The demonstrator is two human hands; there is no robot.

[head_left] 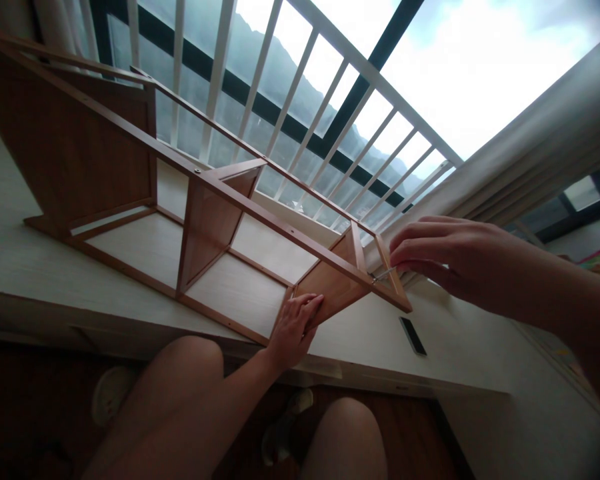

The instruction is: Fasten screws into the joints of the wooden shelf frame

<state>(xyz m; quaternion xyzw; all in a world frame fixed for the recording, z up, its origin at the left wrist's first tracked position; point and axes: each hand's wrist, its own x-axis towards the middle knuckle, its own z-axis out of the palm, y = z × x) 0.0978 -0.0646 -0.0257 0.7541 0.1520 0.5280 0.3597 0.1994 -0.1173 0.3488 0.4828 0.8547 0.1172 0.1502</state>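
A brown wooden shelf rack lies on its side, its boards standing upright between long rails. My left hand is at the lower edge of the right-hand shelf board, fingers curled over it and thumb hidden. Raised at the rack's right end, my right hand pinches a thin metal hex key. The key's tip meets the upper rail near that board. Farther left on the same rail sits a metal bolt head.
The rack lies on a pale window ledge, with a dark phone to its right. Behind are white railings and a window. A curtain hangs at right. My knees are below the ledge's front edge.
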